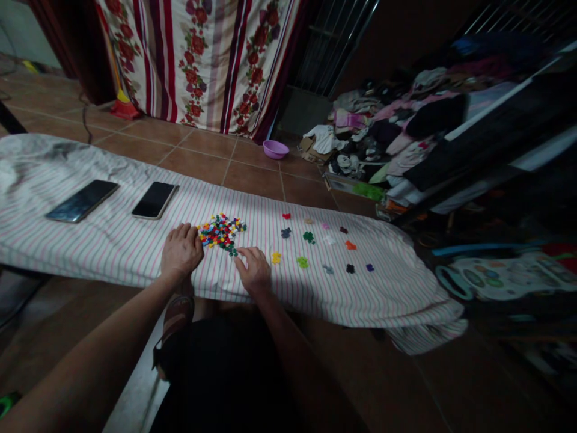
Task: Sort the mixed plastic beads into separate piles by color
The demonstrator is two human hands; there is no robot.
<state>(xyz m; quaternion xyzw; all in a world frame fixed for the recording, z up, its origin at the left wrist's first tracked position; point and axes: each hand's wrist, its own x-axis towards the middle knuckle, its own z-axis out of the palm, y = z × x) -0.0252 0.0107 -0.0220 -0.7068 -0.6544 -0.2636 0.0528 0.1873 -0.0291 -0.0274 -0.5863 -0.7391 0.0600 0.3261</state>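
Note:
A heap of small multicoloured plastic pieces point(219, 228) lies on a striped cloth. My left hand point(183, 248) rests on the cloth against the heap's left side, its fingers lying close together and nothing visible in them. At the heap's near right edge is a cluster of dark green pieces point(231, 249). The index fingertip of my right hand point(255, 270) touches or nearly touches them, with the thumb apart from it. Right of that hand sit small single-colour groups, among them yellow pieces point(276, 257), lime green pieces point(302, 262), green pieces point(309, 237) and dark grey pieces point(286, 233).
Two phones, one dark point(83, 201) and one with a light edge point(155, 199), lie left on the cloth-covered surface point(383, 294). More groups, including orange pieces point(350, 245) and black pieces point(350, 269), lie right. Beyond are a purple basin point(276, 150) and piled clothes point(396, 132).

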